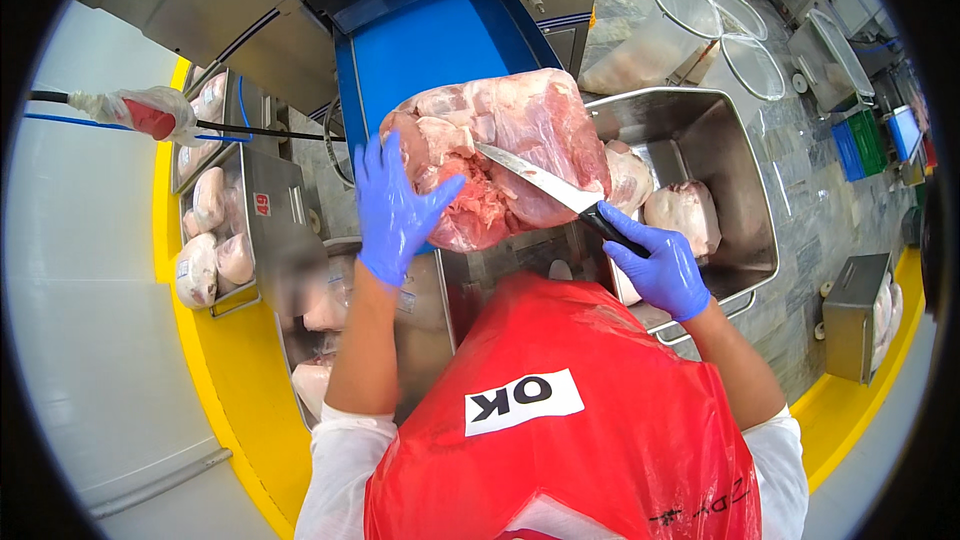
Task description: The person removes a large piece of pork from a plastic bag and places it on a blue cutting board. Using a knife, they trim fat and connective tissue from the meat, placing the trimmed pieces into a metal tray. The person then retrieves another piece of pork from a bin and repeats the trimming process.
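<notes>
While the left hand (400, 205) is resting against the near-left side of a big piece of meat (540, 120), the right hand (660, 265) is holding a knife (560, 193) over its top. Both hands are wearing blue gloves. The left fingers are spreading apart, the thumb lying on the meat, and they are not closing around anything. The right fingers are wrapping firmly around the black handle, and the blade is pointing away and to the left, its tip lying beside a ragged red patch (470, 202).

The meat is sitting at the near end of a blue belt (440, 40); whatever is supporting its near edge is hidden.

The work seems only partly done. The ragged patch is showing open flesh, so some cutting appears finished there. The right and far parts are looking smooth, and the meat is forming one large block, so much cutting is probably left. Whether the blade is biting in or merely resting, I cannot tell.

To the right, a metal bin (745, 170) is holding paler pieces (683, 218); whether these are waiting or finished, the view is not showing.
</notes>
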Demonstrator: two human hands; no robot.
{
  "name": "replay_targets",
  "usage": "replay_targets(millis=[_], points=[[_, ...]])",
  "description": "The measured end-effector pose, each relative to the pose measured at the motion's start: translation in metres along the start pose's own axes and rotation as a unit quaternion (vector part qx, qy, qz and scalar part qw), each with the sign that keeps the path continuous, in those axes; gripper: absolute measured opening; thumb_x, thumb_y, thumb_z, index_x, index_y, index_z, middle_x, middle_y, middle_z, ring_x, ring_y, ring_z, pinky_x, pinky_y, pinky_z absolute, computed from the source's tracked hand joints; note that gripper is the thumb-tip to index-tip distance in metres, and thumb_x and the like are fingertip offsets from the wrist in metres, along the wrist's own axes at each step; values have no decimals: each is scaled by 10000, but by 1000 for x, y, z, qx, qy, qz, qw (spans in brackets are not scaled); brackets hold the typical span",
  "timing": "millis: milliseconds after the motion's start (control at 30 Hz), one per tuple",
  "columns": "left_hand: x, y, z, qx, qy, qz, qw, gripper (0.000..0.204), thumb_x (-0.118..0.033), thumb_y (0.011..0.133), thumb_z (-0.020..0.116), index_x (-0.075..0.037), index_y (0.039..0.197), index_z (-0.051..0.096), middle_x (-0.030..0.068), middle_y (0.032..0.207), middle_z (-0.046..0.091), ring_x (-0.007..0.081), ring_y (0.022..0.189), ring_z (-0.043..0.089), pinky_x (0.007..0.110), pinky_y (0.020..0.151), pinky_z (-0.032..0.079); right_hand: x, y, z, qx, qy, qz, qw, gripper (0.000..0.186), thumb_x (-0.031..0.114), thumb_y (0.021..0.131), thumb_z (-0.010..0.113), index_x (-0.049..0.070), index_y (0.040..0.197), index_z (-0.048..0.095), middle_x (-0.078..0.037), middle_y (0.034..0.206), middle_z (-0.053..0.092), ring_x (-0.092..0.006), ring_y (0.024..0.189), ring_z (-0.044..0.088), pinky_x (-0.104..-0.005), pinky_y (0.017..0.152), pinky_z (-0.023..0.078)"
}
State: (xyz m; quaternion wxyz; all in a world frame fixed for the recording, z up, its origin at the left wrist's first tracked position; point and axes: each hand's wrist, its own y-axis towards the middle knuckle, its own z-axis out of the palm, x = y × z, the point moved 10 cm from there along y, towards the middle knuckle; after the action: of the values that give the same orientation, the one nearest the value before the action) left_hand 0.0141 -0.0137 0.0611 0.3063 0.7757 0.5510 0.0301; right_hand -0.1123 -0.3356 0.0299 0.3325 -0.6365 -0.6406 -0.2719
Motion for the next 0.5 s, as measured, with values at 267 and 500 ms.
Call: replay_targets(millis=[267, 500], points=[[3, 75, 83, 245, -32, 64, 967, 1094, -504, 677, 905, -186, 1610, 430, 207, 1592, 468, 460, 1477, 428, 582, 1230, 348, -6, -34, -37, -40, 5, 58, 997, 525, 87, 962, 764, 105, 1475, 653, -200, 1108, 789, -152, 992, 745, -320, 863, 573], [18, 70, 89, 255, -48, 28, 965, 1046, -510, 692, 889, -221, 1592, 441, 193, 1519, 515, 451, 1409, 493, 574, 1168, 419, -2, -68, -61, -23, -42, -5, 999, 492, 162, 904, 830, 199, 1385, 736, -201, 932, 748, -341, 805, 750, -385, 735, 584]])
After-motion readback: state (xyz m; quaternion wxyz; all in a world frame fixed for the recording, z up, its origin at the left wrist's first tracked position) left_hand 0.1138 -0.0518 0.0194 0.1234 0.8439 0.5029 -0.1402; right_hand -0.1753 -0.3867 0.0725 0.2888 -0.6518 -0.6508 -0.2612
